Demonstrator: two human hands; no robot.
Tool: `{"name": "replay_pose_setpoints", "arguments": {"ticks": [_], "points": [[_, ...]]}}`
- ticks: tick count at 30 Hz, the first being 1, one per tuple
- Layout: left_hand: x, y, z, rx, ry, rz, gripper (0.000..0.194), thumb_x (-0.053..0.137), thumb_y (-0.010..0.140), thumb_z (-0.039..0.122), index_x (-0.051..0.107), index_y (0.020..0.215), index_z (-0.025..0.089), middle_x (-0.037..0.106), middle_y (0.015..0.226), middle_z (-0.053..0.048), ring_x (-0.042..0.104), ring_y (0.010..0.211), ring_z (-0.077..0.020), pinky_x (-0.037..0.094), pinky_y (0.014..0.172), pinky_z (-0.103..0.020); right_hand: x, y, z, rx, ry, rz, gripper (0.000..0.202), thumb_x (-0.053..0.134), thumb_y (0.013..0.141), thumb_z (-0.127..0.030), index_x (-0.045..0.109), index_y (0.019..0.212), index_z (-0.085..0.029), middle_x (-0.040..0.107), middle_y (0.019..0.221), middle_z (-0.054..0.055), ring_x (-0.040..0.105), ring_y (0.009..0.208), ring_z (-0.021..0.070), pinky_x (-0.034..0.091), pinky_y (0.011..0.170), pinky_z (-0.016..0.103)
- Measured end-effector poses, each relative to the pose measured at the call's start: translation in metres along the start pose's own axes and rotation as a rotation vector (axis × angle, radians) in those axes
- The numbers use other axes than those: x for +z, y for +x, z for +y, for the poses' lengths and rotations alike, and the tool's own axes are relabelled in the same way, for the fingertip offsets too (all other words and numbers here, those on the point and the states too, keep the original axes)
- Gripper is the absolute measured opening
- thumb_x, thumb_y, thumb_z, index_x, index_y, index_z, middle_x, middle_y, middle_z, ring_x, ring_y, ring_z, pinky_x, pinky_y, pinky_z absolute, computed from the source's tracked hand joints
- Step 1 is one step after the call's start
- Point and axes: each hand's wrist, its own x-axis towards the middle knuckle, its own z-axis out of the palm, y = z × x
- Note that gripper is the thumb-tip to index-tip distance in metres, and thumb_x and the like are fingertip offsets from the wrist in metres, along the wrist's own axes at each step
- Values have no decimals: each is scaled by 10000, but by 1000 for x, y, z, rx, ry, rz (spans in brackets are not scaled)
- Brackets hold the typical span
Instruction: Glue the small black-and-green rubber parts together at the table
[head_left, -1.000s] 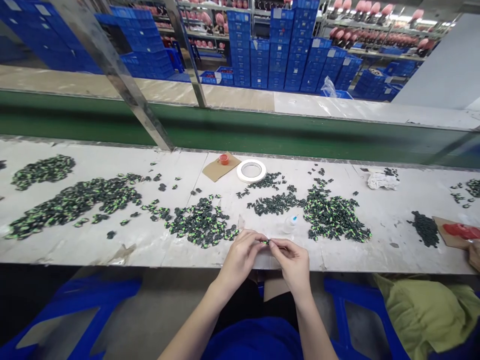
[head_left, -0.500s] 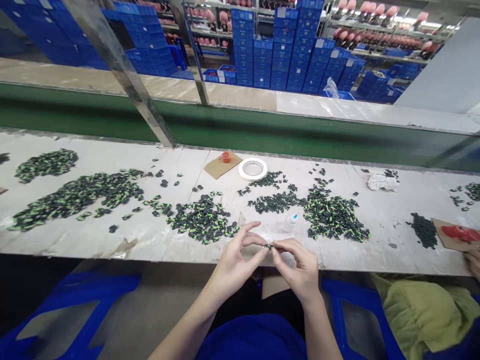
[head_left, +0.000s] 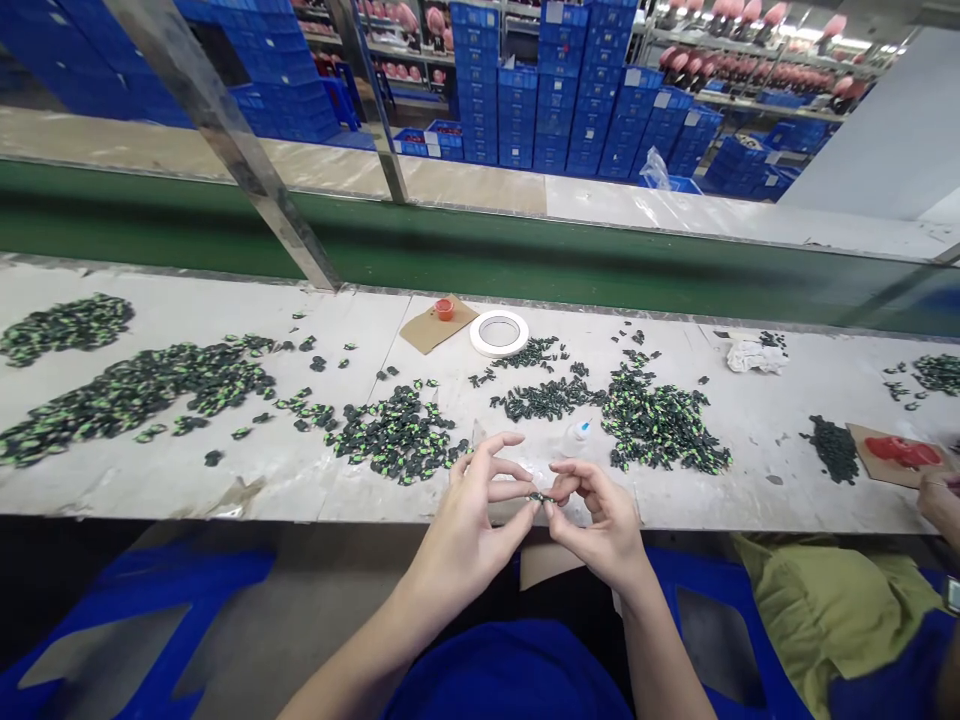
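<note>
My left hand and my right hand meet over the table's front edge. Between their fingertips is a small dark green part with bright green spots, pinched by both. Just beyond my right hand stands a small clear bottle with a blue tip. Left of my hands lies a pile of black and green parts; to the right is another such pile. Small dark pieces lie scattered between these piles, in front of a white tape roll.
A red cup sits on cardboard behind. More piles cover the table's left. At the right, another person's hand is beside red items on cardboard. A crumpled white cloth lies at the back right.
The view has shifted slightly. My right hand's fingers have lifted and spread a little, with thumb and index still at the part. The other person's hand at the right shows more.
</note>
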Motion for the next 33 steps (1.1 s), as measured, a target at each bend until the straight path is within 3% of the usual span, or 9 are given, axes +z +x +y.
{"name": "replay_pose_setpoints", "arguments": {"ticks": [9, 13, 16, 18, 20, 23, 25, 29, 33], "points": [[11, -9, 2, -30, -71, 71, 341, 640, 765, 175, 434, 1027, 246, 694, 904, -32, 706, 903, -205, 526, 792, -350, -1, -6, -3, 26, -97, -10, 343, 633, 767, -153, 597, 1101, -222, 653, 742, -4, 664, 684, 149, 559, 646, 249], [19, -8, -9, -61, -91, 10, 331, 646, 787, 206, 439, 1041, 245, 716, 869, -34, 673, 1007, -221, 506, 862, -382, -8, -12, -3, -29, -184, -17, 296, 609, 776, -135, 618, 1059, -220, 652, 766, 3, 652, 677, 144, 553, 660, 258], [17, -6, -24, 0, 53, -32, 304, 667, 791, 246, 497, 1043, 245, 725, 924, -46, 633, 1078, -254, 423, 968, -486, -24, -16, 5, -47, -235, 12, 188, 613, 796, -154, 649, 969, -217, 663, 772, 13, 642, 658, 146, 546, 634, 263], [8, -4, -38, 39, 230, 22, 280, 680, 784, 265, 557, 1034, 242, 722, 991, -59, 621, 1073, -284, 344, 1005, -560, -39, -17, 14, -37, -290, 124, 113, 620, 814, -189, 665, 916, -212, 668, 775, 22, 633, 658, 153, 542, 633, 281], [-5, -1, -52, 44, 406, 188, 209, 650, 809, 272, 609, 1010, 235, 721, 1006, -78, 602, 1066, -311, 316, 987, -584, -53, -15, 23, 7, -376, 350, 125, 623, 834, -251, 669, 940, -203, 674, 835, 46, 631, 708, 174, 545, 687, 329], [-22, 7, -68, 72, 591, 400, 110, 610, 841, 267, 668, 930, 238, 733, 963, -94, 564, 1065, -342, 290, 953, -579, -62, -7, 32, 51, -531, 606, 368, 673, 803, -391, 635, 1109, -192, 638, 1061, 111, 606, 950, 249, 527, 790, 411], [-27, 15, -73, 107, 647, 446, 85, 615, 838, 261, 686, 881, 246, 739, 918, -92, 549, 1044, -350, 277, 937, -571, -56, -2, 37, 45, -591, 568, 514, 695, 764, -486, 607, 1181, -197, 604, 1117, 125, 552, 1054, 286, 514, 802, 431], [-24, 35, -78, 135, 705, 404, 123, 588, 844, 243, 703, 802, 249, 722, 798, -103, 512, 989, -358, 273, 897, -568, -27, 7, 53, 98, -594, 383, 626, 667, 739, -604, 582, 1224, -217, 603, 1003, 106, 520, 987, 294, 493, 795, 452], [-23, 47, -84, 153, 701, 325, 239, 509, 882, 240, 694, 732, 253, 671, 693, -104, 481, 901, -324, 280, 882, -559, -7, 14, 69, 107, -574, 359, 500, 638, 763, -604, 626, 1085, -221, 593, 1002, 113, 502, 989, 301, 467, 846, 475]]}}
